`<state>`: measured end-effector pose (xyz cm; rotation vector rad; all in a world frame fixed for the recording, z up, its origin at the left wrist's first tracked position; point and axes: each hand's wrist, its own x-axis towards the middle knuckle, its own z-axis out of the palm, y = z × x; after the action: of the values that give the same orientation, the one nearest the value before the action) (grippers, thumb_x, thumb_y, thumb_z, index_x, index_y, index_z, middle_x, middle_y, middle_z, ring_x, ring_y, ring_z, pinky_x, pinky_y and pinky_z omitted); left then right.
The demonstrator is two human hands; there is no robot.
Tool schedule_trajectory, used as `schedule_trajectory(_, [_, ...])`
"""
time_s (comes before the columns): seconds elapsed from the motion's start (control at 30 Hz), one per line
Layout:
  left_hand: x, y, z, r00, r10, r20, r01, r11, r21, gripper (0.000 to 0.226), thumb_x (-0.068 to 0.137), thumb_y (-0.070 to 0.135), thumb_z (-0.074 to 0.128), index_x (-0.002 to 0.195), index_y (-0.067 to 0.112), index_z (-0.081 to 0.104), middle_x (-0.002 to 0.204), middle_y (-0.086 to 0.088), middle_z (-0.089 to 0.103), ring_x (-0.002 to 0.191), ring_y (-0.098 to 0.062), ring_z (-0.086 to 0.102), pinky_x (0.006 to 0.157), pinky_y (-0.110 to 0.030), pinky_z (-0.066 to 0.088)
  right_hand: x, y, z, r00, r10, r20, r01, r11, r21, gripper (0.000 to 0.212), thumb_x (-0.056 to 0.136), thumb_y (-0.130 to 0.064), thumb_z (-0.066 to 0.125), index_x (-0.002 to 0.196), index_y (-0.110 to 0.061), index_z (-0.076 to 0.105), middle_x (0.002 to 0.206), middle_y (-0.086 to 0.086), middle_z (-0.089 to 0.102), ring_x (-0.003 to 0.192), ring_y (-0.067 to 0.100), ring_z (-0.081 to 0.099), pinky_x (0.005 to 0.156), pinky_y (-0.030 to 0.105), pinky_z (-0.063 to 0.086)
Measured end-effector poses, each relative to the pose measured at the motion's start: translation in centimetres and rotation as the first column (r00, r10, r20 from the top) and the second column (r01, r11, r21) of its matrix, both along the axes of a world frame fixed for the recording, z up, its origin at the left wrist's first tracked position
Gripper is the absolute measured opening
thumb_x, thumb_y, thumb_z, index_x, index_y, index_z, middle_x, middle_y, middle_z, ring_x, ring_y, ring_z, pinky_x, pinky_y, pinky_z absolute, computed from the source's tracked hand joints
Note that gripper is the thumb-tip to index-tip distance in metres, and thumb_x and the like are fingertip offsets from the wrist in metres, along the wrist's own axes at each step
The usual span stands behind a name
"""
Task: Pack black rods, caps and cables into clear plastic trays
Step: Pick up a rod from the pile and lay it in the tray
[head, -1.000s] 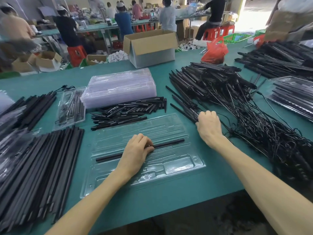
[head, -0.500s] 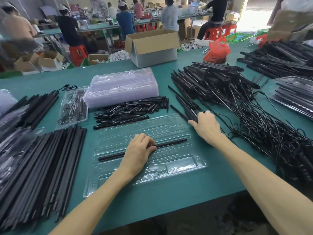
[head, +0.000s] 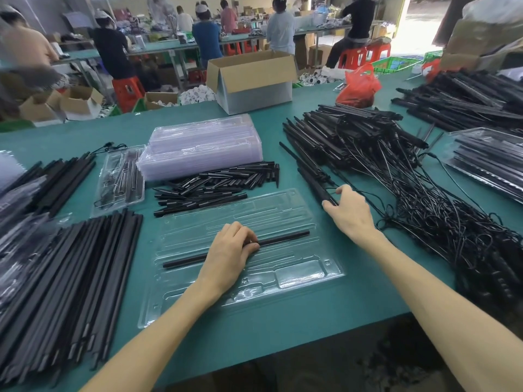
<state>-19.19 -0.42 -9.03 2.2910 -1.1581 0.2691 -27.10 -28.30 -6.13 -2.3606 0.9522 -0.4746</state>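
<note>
clear tray (head: 300, 276), one black rod (head: 283, 239) inside

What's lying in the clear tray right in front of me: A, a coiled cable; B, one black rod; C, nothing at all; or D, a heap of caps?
B: one rod lies across the tray, pinched by the left hand, while the right hand grips a corded rod outside it.
</note>
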Motion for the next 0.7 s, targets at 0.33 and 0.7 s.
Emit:
schedule_trajectory(0.33, [-0.1, 0.0, -0.1, 1.000, 0.003, 0.003, -0.003, 1.000, 0.003, 0.009, 0.094, 0.023, 0.070, 0.098, 0.017, 0.065, 0.095, 0.008, 0.057, 0.091, -0.012, 0.048, 0.084, -0.026, 0.044, -0.9, -0.3, 2.7, 0.996, -0.039, 0.081, 0.020, 0.976, 0.218, 0.036, 0.087, -0.027, 0.053, 0.076, 0.006, 0.060, 0.072, 0.025, 0.061, 0.082, 0.046, 0.048, 0.066, 0.036, 0.047])
schedule_trajectory(0.7, [0.2, 0.0, -0.4, 1.000, 0.003, 0.013, -0.003, 1.000, 0.005, 0.009, 0.094, 0.025, 0.070, 0.098, 0.018, 0.064, 0.094, 0.009, 0.056, 0.091, -0.012, 0.048, 0.083, -0.025, 0.044, -0.9, -2.3, 3.5, 0.931, -0.027, 0.363, -0.166, 0.857, 0.488, 0.025, 0.087, -0.035, 0.073, 0.082, -0.011, 0.075, 0.077, 0.000, 0.077, 0.062, 0.009, 0.066, 0.062, 0.027, 0.050])
